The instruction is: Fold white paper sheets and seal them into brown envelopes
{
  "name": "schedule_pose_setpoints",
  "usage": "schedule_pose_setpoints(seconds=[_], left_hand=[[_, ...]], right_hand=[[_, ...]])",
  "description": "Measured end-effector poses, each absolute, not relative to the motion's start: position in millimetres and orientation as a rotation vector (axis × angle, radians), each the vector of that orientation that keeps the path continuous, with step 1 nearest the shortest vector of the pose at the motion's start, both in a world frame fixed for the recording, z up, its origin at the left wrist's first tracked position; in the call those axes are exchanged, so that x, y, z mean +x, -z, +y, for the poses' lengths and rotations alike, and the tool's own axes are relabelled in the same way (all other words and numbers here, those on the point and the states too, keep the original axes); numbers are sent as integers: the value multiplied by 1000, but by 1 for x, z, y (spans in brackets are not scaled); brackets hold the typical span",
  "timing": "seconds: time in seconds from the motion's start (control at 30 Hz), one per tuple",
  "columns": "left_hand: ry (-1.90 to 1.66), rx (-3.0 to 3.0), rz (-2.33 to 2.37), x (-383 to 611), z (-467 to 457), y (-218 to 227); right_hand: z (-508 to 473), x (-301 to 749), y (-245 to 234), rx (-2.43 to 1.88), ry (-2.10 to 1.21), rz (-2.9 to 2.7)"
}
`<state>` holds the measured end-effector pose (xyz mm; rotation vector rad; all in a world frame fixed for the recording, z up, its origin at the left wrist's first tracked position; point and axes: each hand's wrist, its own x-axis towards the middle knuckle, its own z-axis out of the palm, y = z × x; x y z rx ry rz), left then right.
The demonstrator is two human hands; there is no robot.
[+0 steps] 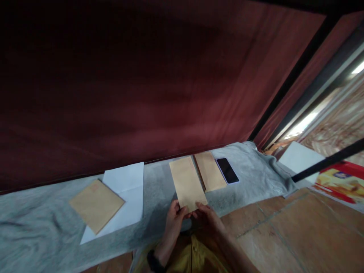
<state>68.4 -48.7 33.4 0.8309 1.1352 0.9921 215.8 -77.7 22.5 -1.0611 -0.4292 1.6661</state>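
Observation:
A tan paper envelope [188, 182] is held by its near end in both hands, its far end pointing away from me. My left hand [174, 218] pinches the near left corner, thumb on top. My right hand [207, 216] grips the near right corner the same way. Just right of the held envelope lies a stack of brown envelopes [210, 171] on the grey cloth [159, 178]. Farther left, another pile of tan envelopes [96, 204] rests at an angle on white paper sheets [132, 197].
A dark-screened phone [227, 170] lies right of the brown stack. Behind the cloth-covered surface rises a dark red panel [170, 94]. At the right are a black metal bar [327, 161], a red and yellow box [341, 180] and a tiled floor [284, 231].

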Motion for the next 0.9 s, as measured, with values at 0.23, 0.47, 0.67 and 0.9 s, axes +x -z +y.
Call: schedule_pose_setpoints(seconds=[0.23, 0.47, 0.67, 0.9], left_hand=[[-930, 877, 1167, 74, -48, -24], [-966, 855, 1177, 68, -53, -18], [-1024, 806, 1193, 63, -63, -10], [-1061, 835, 1193, 59, -63, -15]], right_hand=[[-71, 223, -11, -1352, -1596, -588], [-76, 228, -19, -1494, -1557, -574], [-80, 235, -8, -1524, -1627, -579], [-75, 229, -16, -1374, -1730, -510]])
